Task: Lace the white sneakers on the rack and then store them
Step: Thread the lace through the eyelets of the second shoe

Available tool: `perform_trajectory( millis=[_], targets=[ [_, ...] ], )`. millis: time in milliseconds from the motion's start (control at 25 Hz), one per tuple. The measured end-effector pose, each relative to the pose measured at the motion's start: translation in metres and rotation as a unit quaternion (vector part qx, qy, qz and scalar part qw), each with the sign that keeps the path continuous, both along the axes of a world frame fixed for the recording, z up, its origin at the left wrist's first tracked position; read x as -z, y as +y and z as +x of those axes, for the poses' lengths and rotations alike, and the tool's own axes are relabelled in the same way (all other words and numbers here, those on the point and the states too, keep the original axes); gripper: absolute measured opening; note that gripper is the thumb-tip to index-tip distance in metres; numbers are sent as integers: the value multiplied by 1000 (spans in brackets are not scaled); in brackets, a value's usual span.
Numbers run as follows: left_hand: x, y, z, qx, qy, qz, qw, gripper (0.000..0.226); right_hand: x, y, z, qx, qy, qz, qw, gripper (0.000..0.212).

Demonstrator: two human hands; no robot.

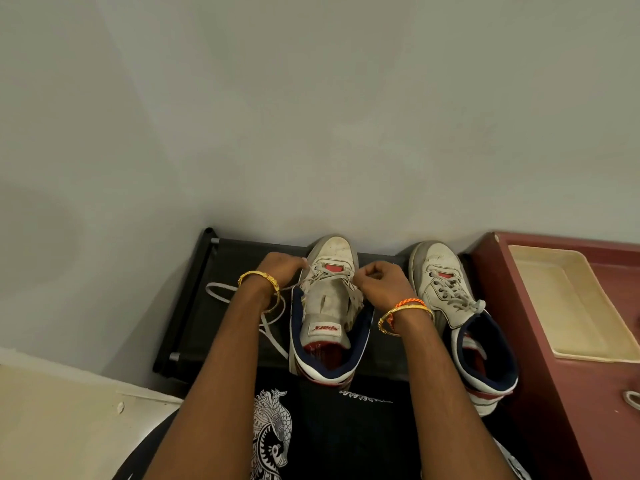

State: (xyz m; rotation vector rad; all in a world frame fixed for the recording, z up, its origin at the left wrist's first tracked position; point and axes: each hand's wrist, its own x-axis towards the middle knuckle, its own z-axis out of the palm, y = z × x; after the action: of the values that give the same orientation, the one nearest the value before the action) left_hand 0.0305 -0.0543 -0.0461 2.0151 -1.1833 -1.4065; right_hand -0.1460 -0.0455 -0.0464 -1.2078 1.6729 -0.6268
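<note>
Two white high-top sneakers with navy collars stand toes to the wall on a black shoe rack. The left sneaker is laced only near the toe. My left hand pinches its grey lace at the sneaker's left eyelets, and the lace's loose length lies in loops on the rack. My right hand pinches the lace at the right eyelets. The right sneaker is laced to the top, and no hand touches it.
A grey wall rises right behind the rack. A maroon cabinet with a cream tray on top stands close on the right. A cream ledge lies at the lower left. My dark patterned shirt fills the bottom middle.
</note>
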Motion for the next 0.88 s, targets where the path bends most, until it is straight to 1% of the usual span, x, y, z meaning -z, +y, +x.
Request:
perform_trajectory(
  millis=[80,120,160,240,320,360,400,480,560,640,720,800,880],
  targets=[
    [-28,8,2,-38,85,-57,994,22,-15,2,3,19,-54,-42,997,7],
    [-42,12,3,-40,117,-89,988,23,-26,4,7,9,-94,-52,994,9],
    [-56,16,4,-29,138,-120,983,24,-37,7,12,-20,-130,-61,989,10],
    [-84,23,3,23,165,-159,973,25,-56,14,25,-108,-168,-97,975,10],
    [-105,28,-3,67,210,-171,960,25,-68,20,38,-184,-208,-140,950,20],
    [-110,28,-5,63,225,-173,957,24,-72,23,42,-204,-226,-155,940,20],
    [-112,28,-6,33,233,-172,956,24,-75,24,43,-209,-241,-161,934,17],
    [-105,24,-1,-88,251,-171,949,23,-85,22,34,-185,-245,-164,937,14],
    [-90,19,14,-231,283,-163,917,23,-90,15,12,-128,-245,-164,947,15],
    [-71,17,32,-338,291,-140,884,22,-88,6,-18,-82,-231,-158,957,16],
    [-53,16,45,-407,289,-97,861,22,-76,1,-41,-47,-194,-140,970,14],
    [-37,17,51,-452,291,-57,841,26,-56,-1,-53,3,-142,-113,983,12],
    [-27,16,55,-480,301,-53,822,28,-31,-2,-60,73,-88,-91,989,13]
  ],
)
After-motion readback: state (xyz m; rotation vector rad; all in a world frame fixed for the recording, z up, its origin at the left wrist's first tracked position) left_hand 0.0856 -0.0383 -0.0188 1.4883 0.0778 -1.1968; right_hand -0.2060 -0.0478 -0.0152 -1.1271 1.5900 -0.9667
